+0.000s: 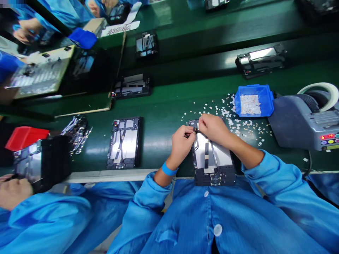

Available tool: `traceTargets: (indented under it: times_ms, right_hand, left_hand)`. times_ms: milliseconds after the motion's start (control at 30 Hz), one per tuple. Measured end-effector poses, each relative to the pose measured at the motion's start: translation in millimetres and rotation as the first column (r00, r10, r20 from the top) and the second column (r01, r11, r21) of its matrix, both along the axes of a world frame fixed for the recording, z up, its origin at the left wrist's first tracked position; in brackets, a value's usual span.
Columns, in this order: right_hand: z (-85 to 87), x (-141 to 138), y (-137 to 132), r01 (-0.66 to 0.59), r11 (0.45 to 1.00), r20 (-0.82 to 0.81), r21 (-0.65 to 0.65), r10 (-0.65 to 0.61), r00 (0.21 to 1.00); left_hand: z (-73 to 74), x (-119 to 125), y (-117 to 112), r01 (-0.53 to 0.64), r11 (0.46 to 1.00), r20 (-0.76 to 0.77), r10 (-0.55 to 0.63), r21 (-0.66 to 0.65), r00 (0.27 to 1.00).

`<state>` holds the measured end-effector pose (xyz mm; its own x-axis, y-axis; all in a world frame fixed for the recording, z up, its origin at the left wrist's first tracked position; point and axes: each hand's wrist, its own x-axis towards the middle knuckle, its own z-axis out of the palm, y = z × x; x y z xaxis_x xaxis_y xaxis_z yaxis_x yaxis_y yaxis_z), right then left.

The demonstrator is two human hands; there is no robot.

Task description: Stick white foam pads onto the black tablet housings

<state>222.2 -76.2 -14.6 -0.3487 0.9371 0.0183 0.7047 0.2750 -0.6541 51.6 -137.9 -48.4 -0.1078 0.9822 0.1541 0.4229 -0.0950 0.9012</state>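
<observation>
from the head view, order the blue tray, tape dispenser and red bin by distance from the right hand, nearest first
1. blue tray, just beyond the right hand
2. tape dispenser, far right
3. red bin, far left

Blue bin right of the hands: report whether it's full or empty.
Neither: the blue bin is partly filled; white scraps cover its floor, below the rim.
</observation>
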Motion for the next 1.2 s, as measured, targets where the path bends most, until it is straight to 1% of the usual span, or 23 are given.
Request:
traceTargets:
  times_ms: [67,100,133,200,233,267,300,333,367,400,433,467,533,600,700,767,967,1200]
  right_hand:
    - [3.3,26,8,0.116,0.992,0.010,0.041,-0.116,0.993]
    - [5.9,45,13,0.195,0.979,0.034,0.060,-0.197,0.980]
    - [9.1,66,18,0.286,0.954,0.082,0.090,-0.293,0.952]
    - [16.7,107,26,0.452,0.872,0.225,0.187,-0.486,0.845]
    - [20.6,123,28,0.503,0.836,0.295,0.219,-0.548,0.783]
    - [24.0,133,28,0.519,0.822,0.341,0.234,-0.570,0.748]
    - [26.6,136,25,0.505,0.833,0.347,0.226,-0.553,0.758]
    - [28.0,132,21,0.458,0.867,0.331,0.198,-0.499,0.801]
    - [28.3,121,16,0.382,0.911,0.289,0.153,-0.411,0.865]
    - [27.5,106,12,0.287,0.952,0.225,0.103,-0.303,0.926]
    - [25.9,86,7,0.190,0.981,0.177,0.047,-0.196,0.965]
    - [23.8,66,5,0.111,0.994,0.141,-0.010,-0.108,0.984]
    - [19.5,29,5,0.036,0.994,0.120,-0.102,-0.023,0.993]
    - [16.2,2,12,0.027,0.986,0.153,-0.167,-0.001,0.988]
    - [13.9,-15,26,0.020,0.977,0.252,-0.212,0.034,0.967]
    - [13.8,-19,31,0.013,0.978,0.302,-0.210,0.052,0.952]
    - [14.1,-25,33,0.066,0.974,0.358,-0.217,0.017,0.933]
    - [8.6,-29,34,0.058,0.988,0.439,-0.141,0.010,0.898]
  left_hand:
    - [0.5,-1,2,-0.010,0.998,0.072,0.014,-0.063,0.997]
    - [1.0,-1,2,-0.011,0.996,0.113,0.022,-0.093,0.993]
    - [1.8,-2,3,-0.010,0.993,0.154,0.028,-0.120,0.988]
    - [4.8,-5,3,0.014,0.986,0.208,0.021,-0.167,0.978]
    - [7.1,-7,2,0.036,0.982,0.212,0.004,-0.185,0.977]
    - [9.7,-10,2,0.060,0.979,0.201,-0.020,-0.196,0.979]
    - [12.3,-14,1,0.080,0.977,0.178,-0.045,-0.198,0.983]
    - [14.7,-18,1,0.090,0.978,0.145,-0.062,-0.191,0.988]
    - [16.5,-23,2,0.087,0.981,0.104,-0.069,-0.176,0.992]
    - [17.6,-29,3,0.073,0.986,0.050,-0.067,-0.152,0.997]
    - [18.0,-34,4,0.059,0.991,-0.020,-0.062,-0.122,0.998]
    - [17.8,-39,7,0.052,0.995,-0.105,-0.062,-0.090,0.993]
    - [16.6,-46,11,0.081,0.996,-0.286,-0.086,-0.030,0.954]
    - [15.4,-49,15,0.149,0.989,-0.423,-0.130,0.010,0.897]
    - [14.8,-48,18,0.230,0.972,-0.520,-0.178,0.037,0.835]
    - [14.3,-45,19,0.255,0.966,-0.550,-0.190,0.042,0.813]
    - [7.4,-44,18,0.283,0.959,-0.586,-0.215,0.027,0.782]
    - [0.2,-45,16,0.294,0.954,-0.616,-0.195,0.062,0.763]
